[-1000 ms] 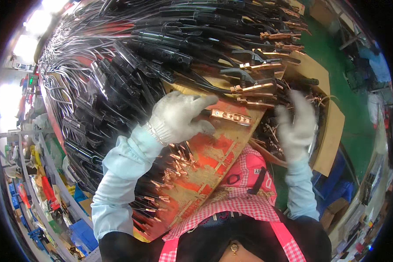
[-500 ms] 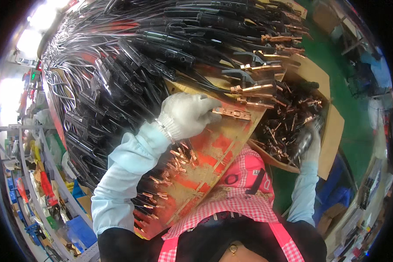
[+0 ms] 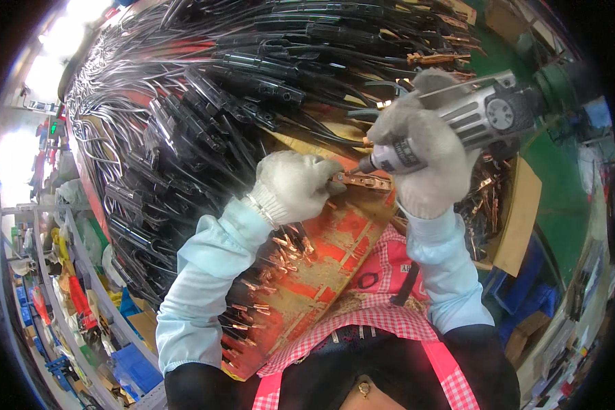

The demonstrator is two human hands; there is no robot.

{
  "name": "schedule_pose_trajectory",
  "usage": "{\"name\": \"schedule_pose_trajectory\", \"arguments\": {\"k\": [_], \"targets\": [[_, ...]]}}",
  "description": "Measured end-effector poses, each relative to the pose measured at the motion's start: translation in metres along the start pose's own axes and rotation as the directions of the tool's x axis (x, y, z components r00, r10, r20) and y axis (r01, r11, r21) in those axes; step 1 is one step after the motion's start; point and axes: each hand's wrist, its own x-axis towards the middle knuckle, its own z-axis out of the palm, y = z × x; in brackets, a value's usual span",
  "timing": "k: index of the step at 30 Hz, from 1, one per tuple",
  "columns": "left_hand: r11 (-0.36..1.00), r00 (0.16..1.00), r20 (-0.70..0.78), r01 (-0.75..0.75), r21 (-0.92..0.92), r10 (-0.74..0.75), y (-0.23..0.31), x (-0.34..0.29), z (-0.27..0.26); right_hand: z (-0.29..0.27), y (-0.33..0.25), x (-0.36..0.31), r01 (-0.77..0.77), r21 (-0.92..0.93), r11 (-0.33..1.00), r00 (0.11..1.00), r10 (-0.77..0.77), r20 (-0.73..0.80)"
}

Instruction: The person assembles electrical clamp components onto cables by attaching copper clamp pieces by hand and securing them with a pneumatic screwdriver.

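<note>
My left hand [image 3: 290,188], in a white knitted glove, pinches one end of a flat copper clamp jaw [image 3: 369,181] on the worn red-and-yellow board [image 3: 338,236]. My right hand [image 3: 430,171], gloved too, is wrapped round the front of a grey electric screwdriver [image 3: 485,115]. The tool lies nearly level, its narrow nose pointing left at the copper jaw close to my left fingertips. Whether the bit touches a screw is too small to tell. Black cables with black handles [image 3: 260,72] crowd the board beyond and left of my hands.
Several copper-tipped cable ends [image 3: 287,249] lie below my left hand. A cardboard box [image 3: 523,212] with copper and black parts stands at the right, partly behind my right arm. Green floor [image 3: 560,195] shows beyond it. Shelving with blue bins [image 3: 131,365] is at the left.
My right hand has come up from the cardboard box to the board, now with the electric screwdriver at the copper jaw. My left hand keeps its pinch in nearly the same place.
</note>
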Motion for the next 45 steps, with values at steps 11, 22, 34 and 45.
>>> {"name": "schedule_pose_trajectory", "arguments": {"k": [11,22,34,45], "targets": [[0.999,0.998,0.058,0.038,-0.019,-0.036,0.0,0.0,0.0,0.018,-0.008,-0.017,-0.37,0.24,0.897,0.901,0.41,-0.145],[0.994,0.983,0.149,0.106,0.03,-0.109,0.006,0.003,-0.005,0.025,-0.014,-0.024,-0.322,0.022,0.946,0.942,0.323,-0.094],[0.994,0.99,0.127,0.078,-0.07,-0.069,0.006,0.003,-0.001,0.011,0.005,-0.027,-0.201,-0.192,0.961,0.979,0.194,-0.057],[0.988,0.957,-0.289,-0.052,-0.148,0.007,0.0,0.003,0.013,-0.162,-0.055,-0.063,-0.805,-0.279,0.523,0.553,0.493,-0.672]]}}
